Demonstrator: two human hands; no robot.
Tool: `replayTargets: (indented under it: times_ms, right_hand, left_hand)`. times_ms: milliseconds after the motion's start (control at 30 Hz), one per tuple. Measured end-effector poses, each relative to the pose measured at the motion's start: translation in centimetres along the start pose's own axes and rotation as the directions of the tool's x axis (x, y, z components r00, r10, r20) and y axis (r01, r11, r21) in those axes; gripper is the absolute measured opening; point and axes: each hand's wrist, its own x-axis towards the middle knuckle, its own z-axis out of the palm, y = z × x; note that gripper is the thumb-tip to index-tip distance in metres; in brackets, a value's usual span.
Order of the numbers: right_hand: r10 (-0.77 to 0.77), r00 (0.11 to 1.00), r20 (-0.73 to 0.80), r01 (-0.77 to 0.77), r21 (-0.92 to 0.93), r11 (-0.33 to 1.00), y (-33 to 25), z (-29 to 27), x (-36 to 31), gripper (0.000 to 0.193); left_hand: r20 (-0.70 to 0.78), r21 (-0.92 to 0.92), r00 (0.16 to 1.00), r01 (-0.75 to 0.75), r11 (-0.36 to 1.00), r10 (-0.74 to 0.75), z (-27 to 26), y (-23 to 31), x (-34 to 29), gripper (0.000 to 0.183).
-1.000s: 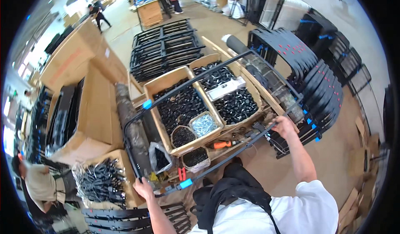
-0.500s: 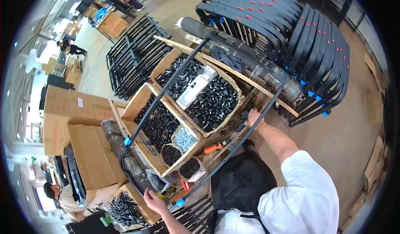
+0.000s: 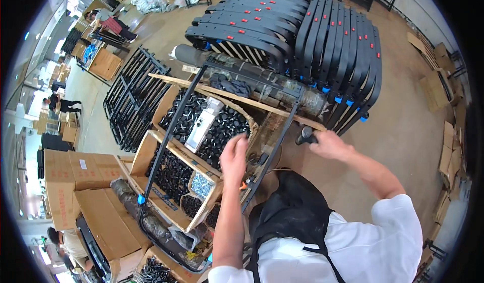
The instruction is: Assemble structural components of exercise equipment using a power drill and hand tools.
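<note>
My right hand (image 3: 328, 145) is closed round a black cordless power driver (image 3: 305, 135), held just right of a black metal frame (image 3: 169, 144). My left hand (image 3: 234, 158) hovers above the right side of a carton of black screw-in feet (image 3: 229, 124). Its fingers are curled together, and anything between them is too small to make out. The black frame lies tilted across the cartons and has a blue clip (image 3: 141, 200) on its left corner. On the feet rests a pale oblong box (image 3: 204, 124).
Small bins of silver screws (image 3: 201, 185) and black screws (image 3: 190, 205) stand in the near carton. Finished black frames with red caps (image 3: 252, 18) are stacked behind. A wooden strip (image 3: 242, 97) and wrapped rolls (image 3: 262, 76) border the cartons. Large cardboard boxes (image 3: 103, 217) stand left.
My left hand has moved from the frame's lower left side up over the carton of feet. My right hand has lifted the driver out to the right of the frame. The view has shifted.
</note>
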Motion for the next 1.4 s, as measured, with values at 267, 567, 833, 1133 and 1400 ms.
replayTargets:
  times_ms: [267, 567, 833, 1133, 1400]
  right_hand:
    - [-0.091, 0.978, -0.19, 0.076, -0.083, 0.994, -6.8, -16.3, 1.4, 0.037]
    - [-0.084, 0.993, -0.082, 0.069, -0.169, 0.983, -5.4, -15.8, 6.0, 0.043]
    - [-0.122, 0.992, -0.03, 0.113, -0.217, 0.97, -4.6, -15.9, 6.7, 0.051]
    - [0.004, 1.0, -0.014, -0.006, -0.158, 0.987, -5.5, -15.0, 5.4, 0.056]
    - [0.195, 0.973, 0.124, -0.206, 0.083, 0.975, -6.4, -14.4, 6.6, 0.028]
  left_hand:
    - [0.556, -0.567, 0.754, 0.036, 0.823, 0.351, 15.7, 12.4, 10.9, 0.054]
    - [0.504, -0.597, 0.83, 0.137, 0.79, 0.237, 19.0, 10.2, 13.3, 0.025]
    - [0.51, -0.577, 0.829, 0.13, 0.806, 0.231, 18.9, 9.6, 13.0, 0.023]
    - [0.553, -0.527, 0.805, 0.139, 0.838, 0.215, 18.7, 9.1, 12.3, 0.022]
    - [0.618, -0.555, 0.753, 0.215, 0.804, 0.225, 18.6, 7.8, 13.7, 0.022]
